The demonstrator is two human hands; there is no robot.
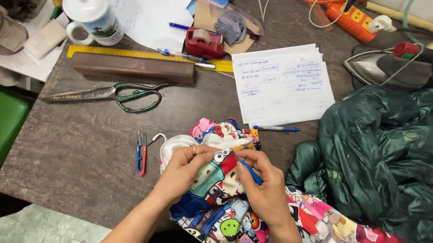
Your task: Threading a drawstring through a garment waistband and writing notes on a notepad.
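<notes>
- Bench [88, 163]: dark, worn top; the work sits at its near edge, centre.
- Far left: one white lidded mug [90, 14]; one yellow ruler [130, 54] with one brown block [133, 68] lying just in front of it.
- One pair of large shears [105, 93], green handles, lying flat, well apart from the hands.
- One small thread snips [141, 153], red and blue, just left of the fabric, not touching it.
- Left hand [186, 170]: fingers closed in a pinch grip on the upper edge of the fabric [221, 207]; ring on one finger.
- Fabric: one piece, bright cartoon print with white lining showing at the top; bunched on the bench under both hands and trailing toward the near right.
- Handling, judged: light, soft and limp, likely a little slick; it will sag and slide unless held taut between two pinches at the edge or seam. Not fragile.
- Right hand [265, 187]: fingers closed on the fabric edge, with a thin blue tool [251, 172] in the grip; its tip is hidden, so its kind cannot be told.
- One red tape dispenser [204, 42]; one stack of notes [281, 83]; one blue pen [276, 128] below it.
- One iron [385, 68]; one dark green jacket [390, 152], heaped at right, touching the fabric.
</notes>
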